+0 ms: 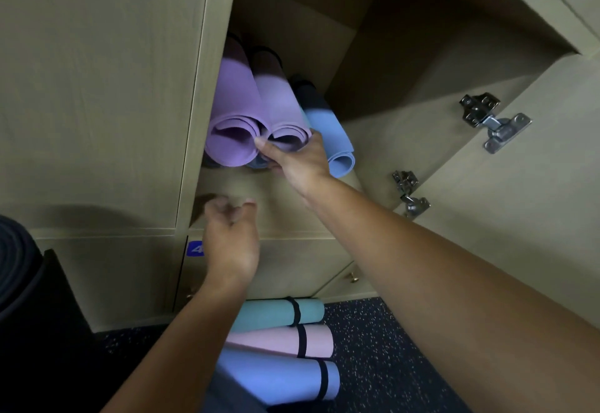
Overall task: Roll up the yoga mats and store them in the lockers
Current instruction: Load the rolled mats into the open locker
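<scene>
An open locker (373, 65) holds three rolled yoga mats lying side by side: a purple mat (232, 120) at the left, a second purple mat (279, 107) in the middle and a blue mat (331, 133) at the right. My right hand (297, 162) grips the near end of the middle purple mat, thumb on its rolled edge. My left hand (232, 240) hovers at the locker's front edge, fingers loosely curled, holding nothing. On the floor lie three more rolled, strapped mats: teal (272, 313), pink (279, 341) and blue (276, 380).
The locker door (519, 201) stands open at the right with two metal hinges (490, 120). A blue number label (195, 248) marks the locker below. A dark rolled mat (16, 266) stands at the far left. The floor (389, 347) is dark and speckled.
</scene>
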The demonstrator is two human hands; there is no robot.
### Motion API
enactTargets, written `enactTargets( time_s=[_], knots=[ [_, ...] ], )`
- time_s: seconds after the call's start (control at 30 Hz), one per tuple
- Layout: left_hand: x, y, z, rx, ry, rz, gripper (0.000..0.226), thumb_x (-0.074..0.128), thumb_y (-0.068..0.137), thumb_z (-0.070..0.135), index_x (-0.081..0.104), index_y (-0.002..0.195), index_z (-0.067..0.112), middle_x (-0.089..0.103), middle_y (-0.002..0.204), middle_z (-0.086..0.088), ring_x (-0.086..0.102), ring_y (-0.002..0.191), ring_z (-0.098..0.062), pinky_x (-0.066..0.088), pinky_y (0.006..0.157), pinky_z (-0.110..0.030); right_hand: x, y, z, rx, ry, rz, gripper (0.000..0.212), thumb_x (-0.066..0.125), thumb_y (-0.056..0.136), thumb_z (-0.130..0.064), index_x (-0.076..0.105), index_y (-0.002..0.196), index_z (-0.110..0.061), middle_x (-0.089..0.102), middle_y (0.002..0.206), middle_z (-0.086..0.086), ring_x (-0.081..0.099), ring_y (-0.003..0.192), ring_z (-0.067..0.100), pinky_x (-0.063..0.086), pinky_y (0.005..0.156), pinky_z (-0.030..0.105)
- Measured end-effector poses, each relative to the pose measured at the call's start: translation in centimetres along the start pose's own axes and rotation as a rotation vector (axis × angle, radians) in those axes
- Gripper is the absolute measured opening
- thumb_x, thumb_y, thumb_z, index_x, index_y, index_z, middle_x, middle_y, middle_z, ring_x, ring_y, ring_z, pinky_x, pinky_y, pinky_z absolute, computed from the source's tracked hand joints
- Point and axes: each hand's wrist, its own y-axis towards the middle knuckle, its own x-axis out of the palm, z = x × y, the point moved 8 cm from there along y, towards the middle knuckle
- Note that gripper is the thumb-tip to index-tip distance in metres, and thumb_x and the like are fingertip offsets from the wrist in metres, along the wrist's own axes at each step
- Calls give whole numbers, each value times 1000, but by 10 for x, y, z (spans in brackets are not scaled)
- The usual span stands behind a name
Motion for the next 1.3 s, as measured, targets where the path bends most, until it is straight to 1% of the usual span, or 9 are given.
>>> enactTargets(
  time_s=[0.13,0.3,0.47,0.67,0.87,1.0,1.07,1.17,1.3],
  knots=[
    [4,3,-5,-46,-21,-31,25,64,99,30,49,117,20,61,94,8,63,99,-27,49,101,-49,12,41,14,-16,-90,19,144,82,11,-88,27,137,-44,56,137,6,67,115,35,60,91,51],
    [9,5,-8,-60,-1,-30,24,65,98,30,53,116,21,65,94,5,66,103,-31,50,103,-53,17,32,-9,-19,-137,15,130,87,28,-72,23,139,-52,47,140,7,64,116,36,59,93,50],
    [13,5,-6,-36,9,-21,24,64,98,30,55,117,18,64,97,6,67,101,-30,52,96,-48,13,25,-22,-90,-184,58,102,91,74,-40,26,153,-35,43,143,9,54,122,27,47,96,32],
    [18,-3,-9,-46,29,-70,22,62,100,31,57,118,19,65,98,7,65,93,-22,52,90,-44,32,51,-42,21,-222,65,96,86,81,-38,22,152,-28,39,148,20,58,117,40,44,86,37],
    [16,1,-9,-27,49,-69,21,61,100,32,55,116,20,65,97,5,62,86,-16,51,85,-39,38,59,-24,87,-212,-8,113,89,68,-53,13,150,-37,48,145,17,59,120,39,49,100,45],
    [13,10,-10,-12,104,-58,24,63,98,31,56,117,17,65,98,4,67,95,-27,52,92,-43,41,121,21,62,-112,-66,142,90,6,-72,21,129,-55,61,132,18,70,104,34,58,93,53],
    [10,13,-11,0,148,-61,25,63,99,31,56,118,17,64,99,5,68,98,-29,52,92,-44,28,103,12,46,-139,-80,141,96,23,-63,21,141,-48,62,134,14,68,105,29,60,90,48],
    [7,15,-12,11,196,-83,27,63,99,32,57,119,16,63,100,5,67,99,-31,52,93,-46,-1,48,-15,47,-142,-96,98,88,78,-26,25,154,-24,63,131,11,71,104,32,62,68,31],
    [4,10,-20,28,292,-113,22,66,96,32,58,109,16,65,91,-1,68,96,-36,51,83,-44,-43,9,-5,16,-102,-83,66,79,89,-13,40,142,-11,60,112,7,64,75,25,53,57,19]
  ],
)
